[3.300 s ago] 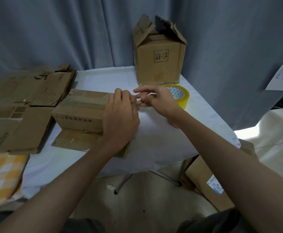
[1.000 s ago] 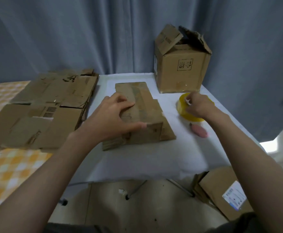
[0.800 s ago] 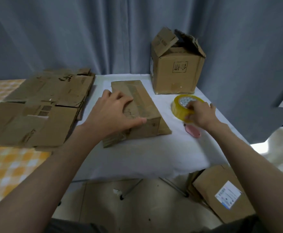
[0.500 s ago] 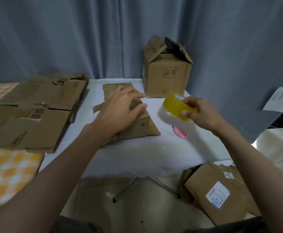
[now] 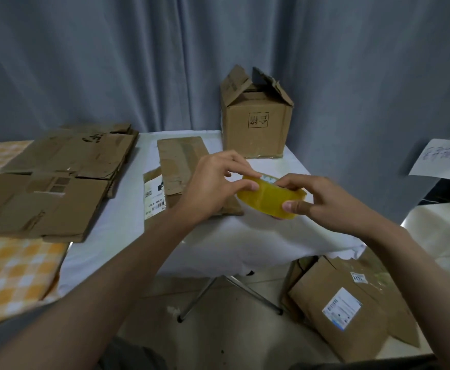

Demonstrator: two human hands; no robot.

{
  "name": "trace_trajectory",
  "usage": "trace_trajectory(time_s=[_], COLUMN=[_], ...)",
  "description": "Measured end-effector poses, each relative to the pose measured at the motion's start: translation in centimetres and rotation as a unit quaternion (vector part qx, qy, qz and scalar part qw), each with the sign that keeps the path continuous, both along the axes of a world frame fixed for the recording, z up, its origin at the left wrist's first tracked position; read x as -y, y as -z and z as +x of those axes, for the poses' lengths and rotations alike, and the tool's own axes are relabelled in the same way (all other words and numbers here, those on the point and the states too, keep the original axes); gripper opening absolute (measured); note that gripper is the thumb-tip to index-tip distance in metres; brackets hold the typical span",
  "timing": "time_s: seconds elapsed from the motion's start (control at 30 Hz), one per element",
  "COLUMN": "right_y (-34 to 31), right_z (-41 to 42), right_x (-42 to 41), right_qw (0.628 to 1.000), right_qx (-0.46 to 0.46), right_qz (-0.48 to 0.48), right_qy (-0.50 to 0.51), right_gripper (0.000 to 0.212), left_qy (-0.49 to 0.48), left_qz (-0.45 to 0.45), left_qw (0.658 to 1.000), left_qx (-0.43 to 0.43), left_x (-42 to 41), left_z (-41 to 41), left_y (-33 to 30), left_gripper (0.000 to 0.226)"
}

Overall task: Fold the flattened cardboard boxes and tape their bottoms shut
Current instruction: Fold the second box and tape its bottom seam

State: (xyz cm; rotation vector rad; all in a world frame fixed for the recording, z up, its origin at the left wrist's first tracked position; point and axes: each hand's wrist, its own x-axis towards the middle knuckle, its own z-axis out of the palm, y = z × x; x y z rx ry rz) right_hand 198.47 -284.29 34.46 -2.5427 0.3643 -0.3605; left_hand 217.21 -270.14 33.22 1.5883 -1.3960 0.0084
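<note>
Head view: I see both hands raised over the tabletop [image 5: 258, 236], sharing the yellow tape roll [image 5: 270, 198]. Right hand [image 5: 322, 201] grips its near side, fingers curled; left hand [image 5: 213, 185] pinches its left edge (thumb and fingertip). The folded box [image 5: 184, 166] lies beneath, beside the flattened cardboard stack [image 5: 58, 177]. An assembled box [image 5: 256, 124] stands behind.

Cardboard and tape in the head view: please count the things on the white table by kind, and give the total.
Upright folded box: 1
Box lying on the white table, bottom up: 1
Yellow tape roll, held above the table by the left hand and right hand: 1
Total: 3
</note>
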Motion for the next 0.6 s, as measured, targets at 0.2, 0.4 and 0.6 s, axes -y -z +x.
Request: trace_trajectory(time_s=[0.2,0.4,0.6], right_y=[-0.6,-1.3,-1.7], right_z=[0.0,0.3,1.2], right_x=[0.0,-0.3,-1.3], right_qw=[0.998,0.985,0.956], right_qx=[-0.002,0.046,0.046], right_qz=[0.059,0.156,0.282], right_qy=[-0.024,0.053,0.071], right_gripper=[0.019,0.043,0.047], left_qy=[-0.052,-0.074,-0.029], left_qz=[-0.067,0.011,0.085], left_qw=[0.996,0.994,0.945], left_qx=[0.000,-0.085,-0.315], left_x=[-0.2,-1.3,-2.3], left_z=[-0.7,-0.8,0.4], left_y=[0.1,-2.2,-3.3], left_gripper=[0.004,0.006,0.019])
